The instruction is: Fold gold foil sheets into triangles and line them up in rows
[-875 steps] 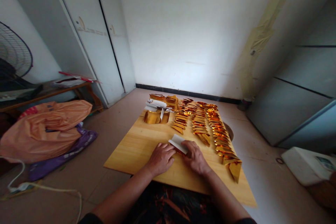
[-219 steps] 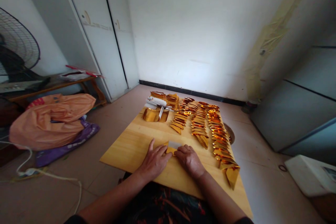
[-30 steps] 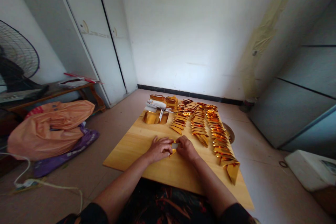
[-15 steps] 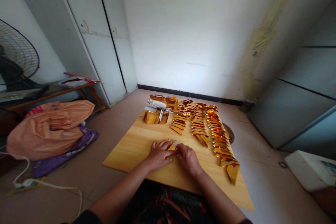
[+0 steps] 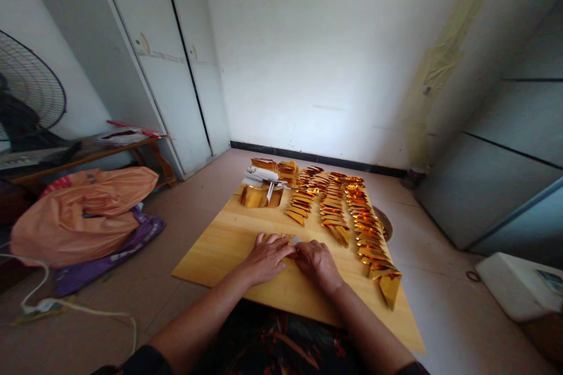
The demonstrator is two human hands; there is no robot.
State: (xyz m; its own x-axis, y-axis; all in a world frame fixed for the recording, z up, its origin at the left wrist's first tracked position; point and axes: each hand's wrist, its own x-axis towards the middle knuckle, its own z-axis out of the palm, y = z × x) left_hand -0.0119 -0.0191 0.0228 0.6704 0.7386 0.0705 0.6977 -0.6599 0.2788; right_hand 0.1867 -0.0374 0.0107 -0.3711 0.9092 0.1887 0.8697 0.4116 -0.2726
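On the wooden board (image 5: 220,249), I log: left hand (image 5: 267,255) flat, fingers spread, pressing the gold foil paper (image 5: 291,239); right hand (image 5: 317,260) curled over it, grip I cannot tell; folded gold rows (image 5: 334,211) beyond.

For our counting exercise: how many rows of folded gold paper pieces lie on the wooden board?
3. A short left row, a middle row and the longest right row, all on the wooden board. Their far ends crowd together, so another may be hidden.
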